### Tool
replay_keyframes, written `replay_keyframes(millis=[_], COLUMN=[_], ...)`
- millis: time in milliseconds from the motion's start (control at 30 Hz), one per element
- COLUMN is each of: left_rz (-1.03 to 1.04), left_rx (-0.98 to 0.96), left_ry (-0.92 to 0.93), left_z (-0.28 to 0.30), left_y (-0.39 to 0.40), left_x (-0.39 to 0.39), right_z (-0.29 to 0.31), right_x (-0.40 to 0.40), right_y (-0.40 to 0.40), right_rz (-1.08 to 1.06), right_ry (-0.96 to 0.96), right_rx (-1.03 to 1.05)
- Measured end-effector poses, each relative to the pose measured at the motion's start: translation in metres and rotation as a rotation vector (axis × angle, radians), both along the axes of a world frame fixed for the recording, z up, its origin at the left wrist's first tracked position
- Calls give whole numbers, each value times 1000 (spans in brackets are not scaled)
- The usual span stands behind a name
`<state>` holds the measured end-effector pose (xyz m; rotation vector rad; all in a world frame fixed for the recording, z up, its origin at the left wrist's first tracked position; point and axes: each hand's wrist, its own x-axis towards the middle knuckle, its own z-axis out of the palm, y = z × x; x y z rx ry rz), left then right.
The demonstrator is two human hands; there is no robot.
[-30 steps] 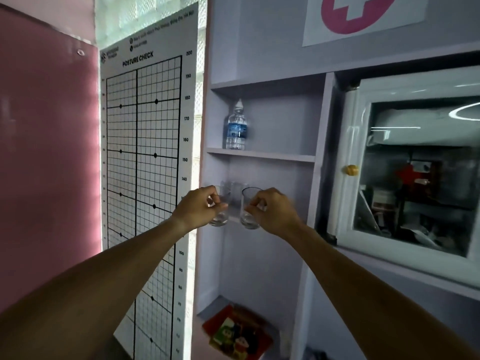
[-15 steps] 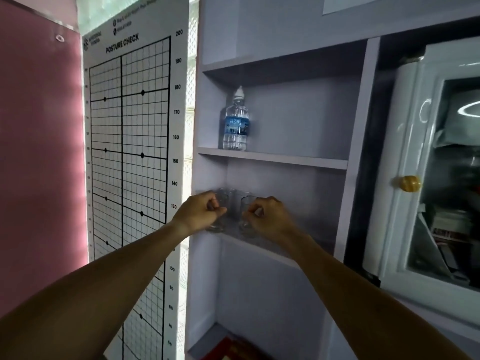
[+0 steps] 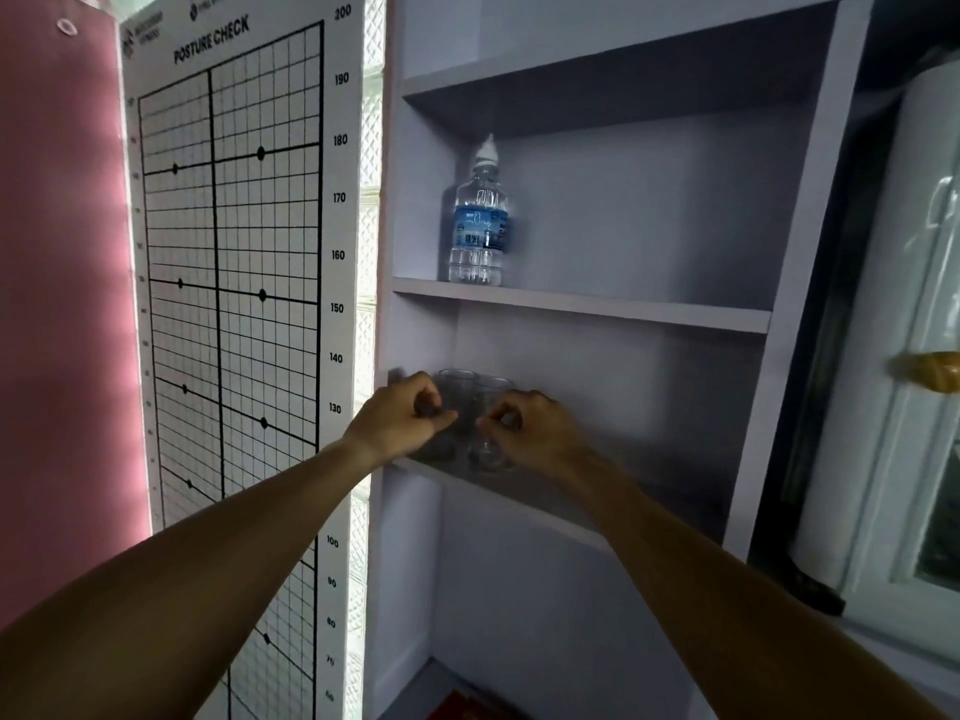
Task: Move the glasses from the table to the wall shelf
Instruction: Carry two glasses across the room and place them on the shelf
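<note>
On the lower shelf (image 3: 571,506), 2 hands, left hand (image 3: 400,423) and right hand (image 3: 530,431), apparently grip 2 glasses (image 3: 457,387).

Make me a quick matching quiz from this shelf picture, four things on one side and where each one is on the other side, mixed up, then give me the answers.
Things:
1. water bottle
2. left hand
3. posture chart
4. brass knob

Places:
A. on the white cabinet door at the far right
B. on the wall left of the shelves
C. standing on the upper shelf board
D. gripping a glass at the lower shelf board

Pairs: 1-C, 2-D, 3-B, 4-A
</note>
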<state>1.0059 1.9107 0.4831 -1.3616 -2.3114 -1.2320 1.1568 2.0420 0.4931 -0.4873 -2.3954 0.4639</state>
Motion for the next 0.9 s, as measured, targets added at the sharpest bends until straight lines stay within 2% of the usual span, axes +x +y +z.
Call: replay_keyframes(millis=[133,300,567,900], left_rz=[74,168,130,84], left_rx=[-18,85,117,118], left_ry=[164,281,237,255], left_z=[-4,-9,-18,-22], left_y=[1,3,7,4], left_x=[-11,-14,-31,-32], right_z=[-4,-10,-16,-18], right_x=[-12,-20,-28,-34], right_y=[5,7,4,2], right_rz=[-14,-29,-7,-29], right_ry=[39,147,239,136], right_rx=[-31,-90,-135,-91])
